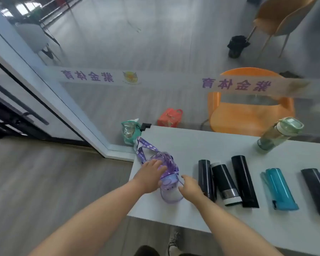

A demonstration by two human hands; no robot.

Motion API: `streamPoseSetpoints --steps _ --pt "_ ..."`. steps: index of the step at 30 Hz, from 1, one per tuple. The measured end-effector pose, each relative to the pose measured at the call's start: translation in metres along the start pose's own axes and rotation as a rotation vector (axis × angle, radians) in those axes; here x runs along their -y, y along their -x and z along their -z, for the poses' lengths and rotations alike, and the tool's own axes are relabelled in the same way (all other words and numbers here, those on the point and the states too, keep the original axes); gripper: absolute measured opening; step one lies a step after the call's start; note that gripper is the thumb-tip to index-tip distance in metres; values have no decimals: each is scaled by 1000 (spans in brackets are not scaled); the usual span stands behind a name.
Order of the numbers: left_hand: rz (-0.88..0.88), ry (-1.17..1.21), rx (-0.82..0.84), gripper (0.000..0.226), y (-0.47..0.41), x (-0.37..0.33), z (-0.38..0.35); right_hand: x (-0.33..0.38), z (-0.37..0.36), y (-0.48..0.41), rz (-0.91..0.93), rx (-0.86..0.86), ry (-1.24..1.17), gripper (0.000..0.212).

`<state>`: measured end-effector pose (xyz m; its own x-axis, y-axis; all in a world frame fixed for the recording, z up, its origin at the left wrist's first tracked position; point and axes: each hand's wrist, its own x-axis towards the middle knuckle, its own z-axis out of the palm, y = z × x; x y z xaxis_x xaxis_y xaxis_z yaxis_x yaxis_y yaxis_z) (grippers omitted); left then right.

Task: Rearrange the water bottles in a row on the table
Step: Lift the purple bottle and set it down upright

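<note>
A purple see-through bottle (168,179) with a printed purple strap (144,145) lies at the left end of the white table (192,143). My left hand (149,175) rests flat on its body. My right hand (189,186) hovers just right of its lid, fingers apart, holding nothing. To the right, several bottles lie side by side: a dark slim one (206,179), a black one with a white base (225,183), a tall black one (244,181), a teal one (280,188) and a dark one (317,191) at the frame's edge. A green bottle (277,134) stands upright at the back.
A glass wall with purple lettering runs behind the table. Beyond it are an orange chair (248,115), a red bag (170,117) and a green bag (129,131) on the floor. The table's left edge is right beside the purple bottle.
</note>
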<state>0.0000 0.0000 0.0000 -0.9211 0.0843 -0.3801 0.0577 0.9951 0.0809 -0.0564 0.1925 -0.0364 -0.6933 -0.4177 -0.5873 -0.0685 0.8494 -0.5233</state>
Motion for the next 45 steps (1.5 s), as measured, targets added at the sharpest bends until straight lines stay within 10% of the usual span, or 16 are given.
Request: streamPoseSetpoints --steps 19,28,35,45 --pt "-452 -184 -10 74 -84 95 -31 27 2 -45 -542 -117 -339 11" --pt "-349 124 -3 64 -59 117 -26 120 86 -49 -359 -156 85 5" --pt "-325 186 -145 15 -44 155 -23 172 80 -74 -198 -42 342 18" --pt "-144 234 -250 42 -21 185 -16 214 71 -92 64 68 432 35"
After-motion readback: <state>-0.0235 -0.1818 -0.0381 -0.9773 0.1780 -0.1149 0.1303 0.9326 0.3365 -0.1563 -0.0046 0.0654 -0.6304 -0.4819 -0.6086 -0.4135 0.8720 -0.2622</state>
